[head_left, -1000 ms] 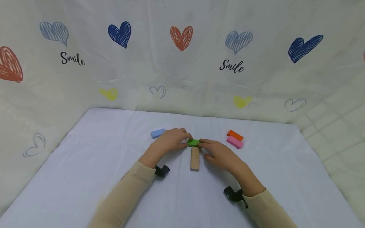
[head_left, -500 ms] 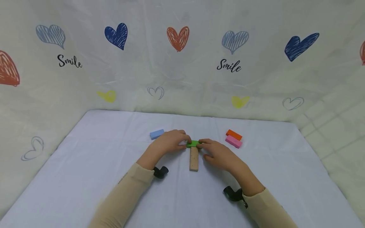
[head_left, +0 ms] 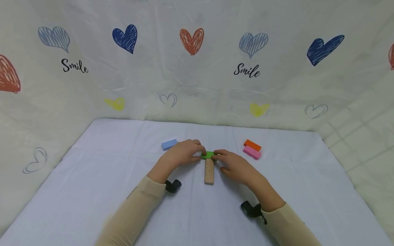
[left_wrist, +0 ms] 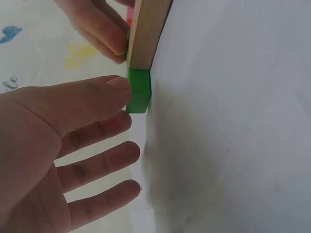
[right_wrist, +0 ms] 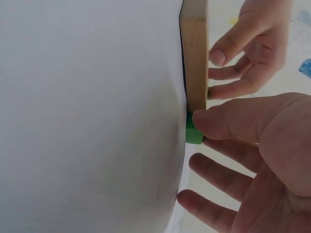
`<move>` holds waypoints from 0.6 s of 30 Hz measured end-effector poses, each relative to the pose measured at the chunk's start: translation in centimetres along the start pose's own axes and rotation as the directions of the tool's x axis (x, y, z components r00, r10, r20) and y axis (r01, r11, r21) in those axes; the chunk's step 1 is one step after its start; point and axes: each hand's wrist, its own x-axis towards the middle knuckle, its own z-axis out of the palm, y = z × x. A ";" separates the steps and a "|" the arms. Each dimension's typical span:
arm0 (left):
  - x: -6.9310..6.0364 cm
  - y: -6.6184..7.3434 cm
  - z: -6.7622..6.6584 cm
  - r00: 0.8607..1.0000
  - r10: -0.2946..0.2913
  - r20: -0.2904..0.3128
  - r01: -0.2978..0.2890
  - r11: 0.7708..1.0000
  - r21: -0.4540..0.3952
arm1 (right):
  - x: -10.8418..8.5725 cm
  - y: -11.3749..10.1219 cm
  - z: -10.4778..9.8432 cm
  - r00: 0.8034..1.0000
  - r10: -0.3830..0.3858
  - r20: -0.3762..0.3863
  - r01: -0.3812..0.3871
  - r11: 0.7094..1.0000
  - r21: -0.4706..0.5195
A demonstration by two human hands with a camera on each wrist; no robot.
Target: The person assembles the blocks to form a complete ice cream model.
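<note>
A green block [head_left: 208, 155] lies crosswise against the far end of a plain wooden block [head_left: 209, 172], the two forming a T on the cloth. The left hand [head_left: 182, 152] pinches the green block's left end between thumb and index finger; its other fingers are spread in the left wrist view. At the right end, the right hand [head_left: 237, 165] has its thumb and index finger on the green block [right_wrist: 194, 135], other fingers extended. The wooden block [right_wrist: 196, 63] meets the green one in the right wrist view. Fingertips hide parts of the green block's ends.
A blue block [head_left: 169, 145] lies behind the left hand. To the right, an orange block [head_left: 252, 145] and a pink block [head_left: 252, 152] lie side by side. White cloth [head_left: 191, 218] covers the table, and a curtain [head_left: 215, 85] with printed hearts hangs behind.
The whole head view has shifted slightly to the left since a second ago. Both hands keep their places at the ends of the green block, and the blocks show no clear movement.
</note>
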 end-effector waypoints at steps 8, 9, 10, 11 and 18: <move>0.1 0.1 0.0 0.999 -0.003 -0.032 0.004 1.000 0.006 | 0.1 -0.1 -0.1 1.000 0.011 0.013 -0.011 1.000 -0.001; 0.2 0.0 0.1 0.999 -0.005 -0.034 0.005 1.000 0.009 | 0.1 -0.1 -0.1 1.000 0.014 0.013 -0.014 1.000 -0.001; 0.3 0.0 0.2 0.999 -0.006 -0.037 0.006 1.000 0.009 | 0.1 0.0 0.0 1.000 0.015 0.012 -0.015 1.000 -0.002; 0.3 0.0 0.2 0.999 -0.008 -0.040 0.008 1.000 0.009 | 0.1 0.0 0.0 1.000 0.017 0.011 -0.017 1.000 -0.001; 0.6 0.0 0.6 0.998 -0.025 -0.054 0.025 1.000 -0.012 | 0.1 0.1 0.1 1.000 0.013 0.009 -0.013 1.000 0.016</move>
